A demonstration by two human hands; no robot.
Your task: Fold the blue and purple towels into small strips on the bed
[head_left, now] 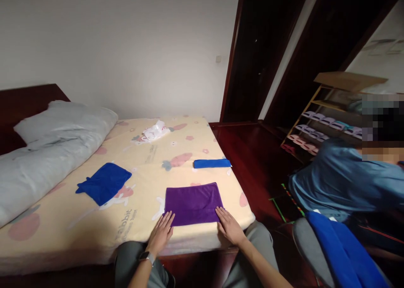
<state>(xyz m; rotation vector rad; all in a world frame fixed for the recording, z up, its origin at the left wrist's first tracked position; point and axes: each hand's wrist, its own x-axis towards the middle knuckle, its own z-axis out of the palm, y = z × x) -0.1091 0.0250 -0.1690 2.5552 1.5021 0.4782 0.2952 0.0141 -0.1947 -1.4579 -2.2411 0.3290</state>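
A purple cloth (194, 204) lies spread as a rectangle near the bed's front edge, with slight wrinkles toward its right side. My left hand (163, 230) rests flat by its near left corner, fingers stretched out onto the edge. At the near right corner, the fingers of my right hand (229, 225) lie flat on the cloth's edge. Just beyond is a blue cloth (212, 164) folded into a narrow strip. Farther left, another blue cloth (105, 182) lies loosely, its left end crumpled.
A grey quilt (59, 140) is heaped on the left of the bed. A white plastic bag (155, 131) lies toward the wall. At right, a person in a blue shirt (341, 178) sits near a chair (312, 246) draped with blue cloth (344, 250). Behind stands a shoe rack (315, 105).
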